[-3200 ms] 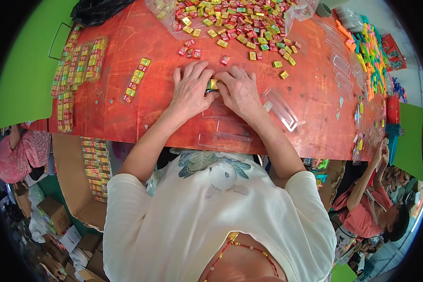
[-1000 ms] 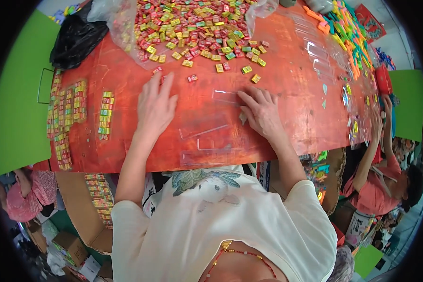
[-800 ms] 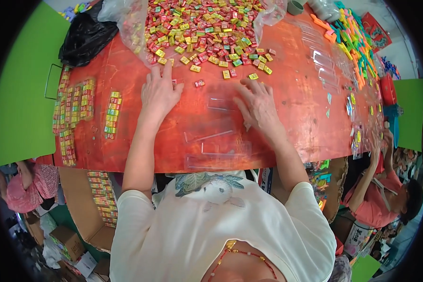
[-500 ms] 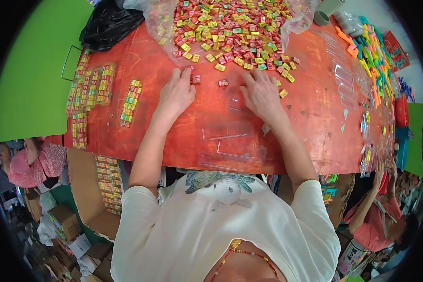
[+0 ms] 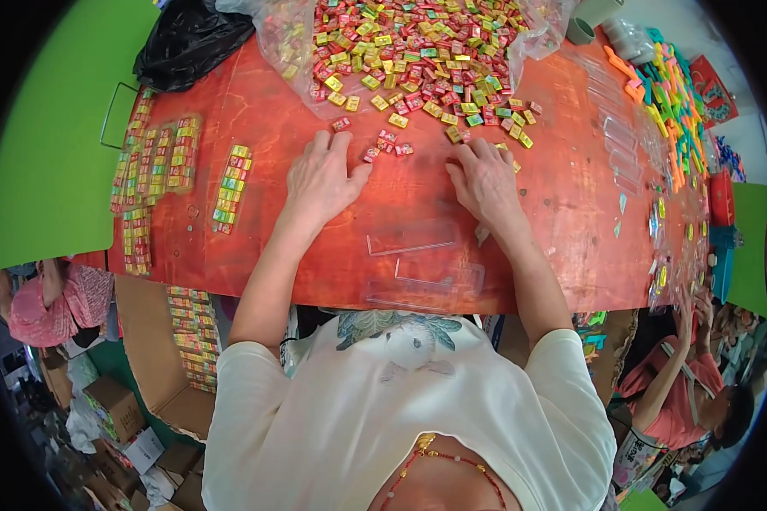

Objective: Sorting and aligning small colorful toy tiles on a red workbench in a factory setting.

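A loose pile of small red, yellow and green boxes (image 5: pixel 418 60) lies at the far middle of the red table (image 5: pixel 383 192). My left hand (image 5: pixel 322 175) rests on the table in front of it, thumb apart from the bent fingers, with a single red box (image 5: pixel 341 124) just past its fingertips. Between my hands sits a small group of red boxes (image 5: pixel 388 146). My right hand (image 5: pixel 488 180) is open too, its fingertips close to a yellow box (image 5: pixel 453 134) at the pile's near edge. Its fingertips partly cover other boxes. Neither palm can be seen.
Clear plastic trays (image 5: pixel 439 274) lie near the front edge, more (image 5: pixel 622 145) at the right. A filled strip (image 5: pixel 230 189) and stacked filled strips (image 5: pixel 181 155) stand left. A black bag (image 5: pixel 192 43) is at far left, colourful plastic pieces (image 5: pixel 675 106) at far right. Another person (image 5: pixel 677 383) works at right.
More red boxes now lie grouped between my hands. My left hand has drawn slightly nearer me, leaving one red box beyond its fingertips. My right hand has shifted slightly right and nearer.
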{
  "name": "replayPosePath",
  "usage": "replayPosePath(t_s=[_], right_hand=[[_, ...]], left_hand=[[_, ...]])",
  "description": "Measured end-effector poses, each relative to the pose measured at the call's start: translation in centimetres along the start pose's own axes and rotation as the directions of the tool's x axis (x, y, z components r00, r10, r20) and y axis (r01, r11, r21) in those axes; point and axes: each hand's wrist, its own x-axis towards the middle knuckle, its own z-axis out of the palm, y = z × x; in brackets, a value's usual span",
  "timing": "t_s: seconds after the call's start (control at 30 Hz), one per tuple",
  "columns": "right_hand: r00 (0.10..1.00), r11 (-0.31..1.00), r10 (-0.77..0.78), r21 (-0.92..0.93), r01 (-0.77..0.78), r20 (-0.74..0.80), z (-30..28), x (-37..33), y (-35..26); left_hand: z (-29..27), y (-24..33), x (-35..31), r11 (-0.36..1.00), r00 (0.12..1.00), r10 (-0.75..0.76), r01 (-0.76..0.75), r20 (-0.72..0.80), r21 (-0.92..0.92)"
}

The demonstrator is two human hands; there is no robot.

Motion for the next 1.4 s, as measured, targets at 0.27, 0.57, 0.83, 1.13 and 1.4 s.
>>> replayPosePath(t_s=[0.27,0.57,0.83,1.13,1.4], right_hand=[[0.991,0.996,0.003,0.088,-0.015,0.135,-1.9,-2.0,-0.4],[0.996,0.987,-0.069,-0.147,0.06,-0.06,1.0,1.4,0.9],[0.999,0.999,0.029,-0.025,-0.03,-0.029,0.5,1.0,-1.9],[0.995,0.993,-0.081,0.083,0.086,-0.06,-0.1,-0.8,-0.5],[0.962,0.963,0.234,-0.104,-0.25,-0.141,0.3,1.9,4.1]], left_hand=[[2.5,1.2,-0.8,0.972,0.985,0.163,-0.151,-0.053,0.181],[2.4,3.1,-2.0,0.973,0.975,0.22,-0.219,-0.008,0.075],[3.6,3.6,-0.6,0.947,0.952,0.306,-0.305,0.004,0.104],[3.8,4.6,1.9,0.97,0.968,0.238,-0.234,-0.08,0.06],[4.6,2.9,5.3,0.955,0.977,0.175,-0.138,-0.124,0.261]])
